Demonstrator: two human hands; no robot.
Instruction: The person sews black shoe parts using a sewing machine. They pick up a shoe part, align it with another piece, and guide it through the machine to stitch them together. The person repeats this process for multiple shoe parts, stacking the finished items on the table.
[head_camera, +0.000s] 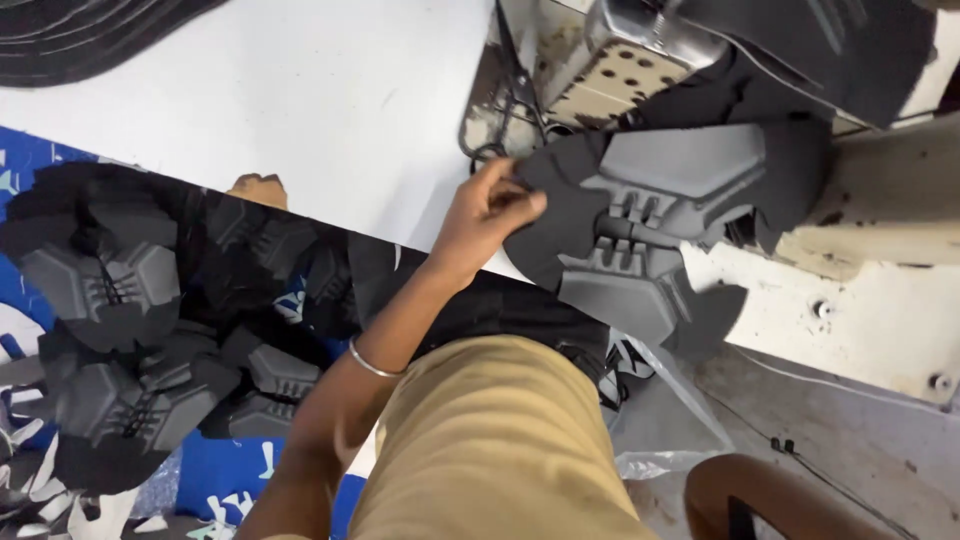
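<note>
A black and grey moulded shoe panel (640, 215) is pinched at its left edge by the left hand (487, 215), the fingers closed narrowly on the material. The panel lies flat near the right edge of the white surface (300, 110), partly over the worn plate of a sewing machine (640, 50) that rises at the upper edge. A pair of scissors (505, 110) is seen just beside the hand, between it and the machine, its handles touching the panel's upper left rim. More black material (830, 50) is draped over the machine's top. A thin metal bangle (372, 362) is worn on the wrist. Below the surface's front edge, a heap of like panels (130, 330) is piled on blue patterned sheeting (225, 470), well apart from the held one. A tan trouser leg (490, 450) fills the lower middle. The right hand is not seen.
</note>
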